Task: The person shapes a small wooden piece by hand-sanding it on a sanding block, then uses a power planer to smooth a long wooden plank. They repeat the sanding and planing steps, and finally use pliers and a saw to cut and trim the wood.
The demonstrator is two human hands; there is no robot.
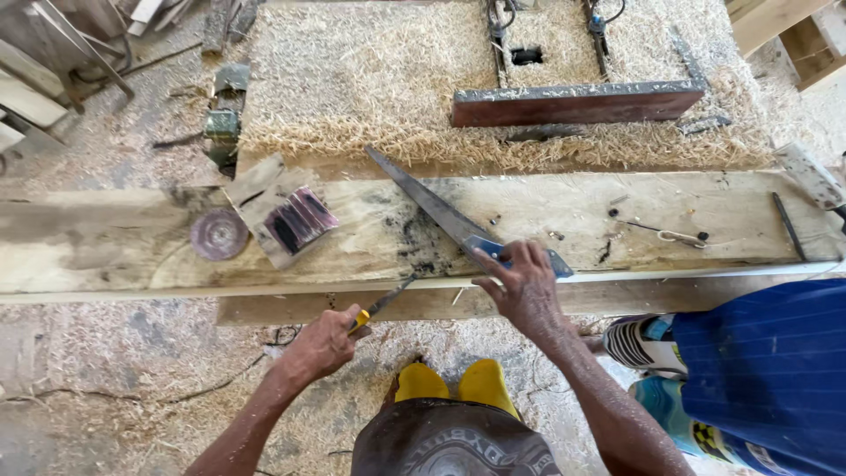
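While the right hand (522,284) presses closed over the blue handle of the saw (441,211) lying flat near the plank's (115,242) front edge, the left hand (322,344) grips a yellow-handled file (381,306) pointing at that edge. If the file skids, I reckon it could jab the steadying fingers. The file's tip is too thin to read, and a bystander in blue (775,370) is cut off at the right.

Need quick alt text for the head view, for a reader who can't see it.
Seen from above, the person's right hand presses on the blue handle of a handsaw lying across a long wooden plank, while the left hand holds a yellow-handled tool against the plank's near edge. Sawdust covers the workbench behind.
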